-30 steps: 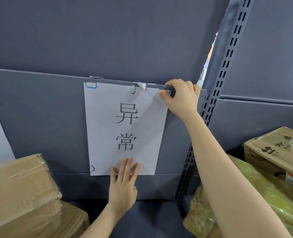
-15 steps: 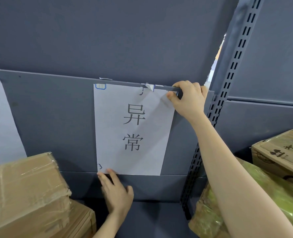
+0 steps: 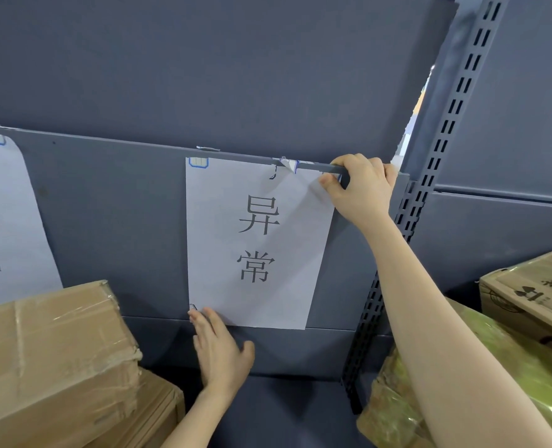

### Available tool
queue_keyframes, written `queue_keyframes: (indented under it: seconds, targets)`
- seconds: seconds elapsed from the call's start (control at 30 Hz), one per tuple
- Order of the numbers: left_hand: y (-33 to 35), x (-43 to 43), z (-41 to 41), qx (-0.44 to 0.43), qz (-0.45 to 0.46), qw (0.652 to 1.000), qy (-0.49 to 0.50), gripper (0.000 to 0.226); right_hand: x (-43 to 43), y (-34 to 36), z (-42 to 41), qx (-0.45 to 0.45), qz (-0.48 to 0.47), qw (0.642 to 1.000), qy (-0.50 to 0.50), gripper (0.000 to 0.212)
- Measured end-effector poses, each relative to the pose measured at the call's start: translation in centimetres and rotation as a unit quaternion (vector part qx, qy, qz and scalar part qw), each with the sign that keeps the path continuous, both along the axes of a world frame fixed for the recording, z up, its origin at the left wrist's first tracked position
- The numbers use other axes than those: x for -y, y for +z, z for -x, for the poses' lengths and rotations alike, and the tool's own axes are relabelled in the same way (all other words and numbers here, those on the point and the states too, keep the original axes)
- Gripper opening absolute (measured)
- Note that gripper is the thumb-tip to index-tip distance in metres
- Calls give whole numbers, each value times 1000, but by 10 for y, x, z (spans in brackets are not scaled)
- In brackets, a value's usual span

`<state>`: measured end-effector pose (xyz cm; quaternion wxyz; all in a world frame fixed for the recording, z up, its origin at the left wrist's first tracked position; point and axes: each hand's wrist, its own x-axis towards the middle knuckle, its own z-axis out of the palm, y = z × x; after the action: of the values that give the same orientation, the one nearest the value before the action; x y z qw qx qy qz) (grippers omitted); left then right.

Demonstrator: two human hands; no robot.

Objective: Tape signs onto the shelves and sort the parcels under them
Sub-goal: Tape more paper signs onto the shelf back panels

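Head view: sign (image 3: 255, 244) hangs on panel (image 3: 106, 221). Left hand (image 3: 223, 354), fingers straight, presses sign's lower-left corner; right hand (image 3: 362, 189) pinches its top-right corner over panel's rim. Boxes (image 3: 51, 360) left of sign, wrapped parcel (image 3: 510, 367) right.

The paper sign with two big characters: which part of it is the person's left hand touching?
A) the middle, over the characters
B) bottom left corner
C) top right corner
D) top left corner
B: the left hand lies with straight fingers on the bottom left corner of the sign, while the right hand pinches its top right corner at the top edge of the shelf panel.
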<state>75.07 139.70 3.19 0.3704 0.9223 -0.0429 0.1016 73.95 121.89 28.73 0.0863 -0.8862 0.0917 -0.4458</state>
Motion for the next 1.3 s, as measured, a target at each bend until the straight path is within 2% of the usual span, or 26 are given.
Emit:
queue_keyframes:
  seconds: [0.13, 0.33, 0.7, 0.9, 1.0, 1.1, 1.2, 1.3]
  targets:
    - [5, 7, -4, -6, 39, 999, -6, 97, 0, 0, 0, -2, 2, 1000, -3, 29]
    - [12, 1, 2, -35, 20, 999, -8, 96, -1, 1, 1, -4, -2, 1000, 4, 29]
    - [16, 9, 1, -24, 31, 999, -34, 98, -1, 3, 2, -20, -4, 1000, -3, 30]
    - [41, 4, 8, -68, 10, 997, -19, 95, -4, 4, 4, -30, -14, 999, -2, 29]
    - [66, 7, 9, 14, 25, 999, -33, 93, -4, 4, 5, -30, -19, 999, 2, 29]
    - [104, 11, -2, 144, 27, 987, -64, 94, -4, 5, 6, -35, -19, 999, 5, 29]
    - [141, 19, -19, 307, -7, 949, -69, 88, -2, 8, 8, -69, -8, 998, 9, 30]
    - [182, 29, -22, 419, -13, 904, -87, 82, -1, 10, 10, -87, -9, 996, 13, 28]
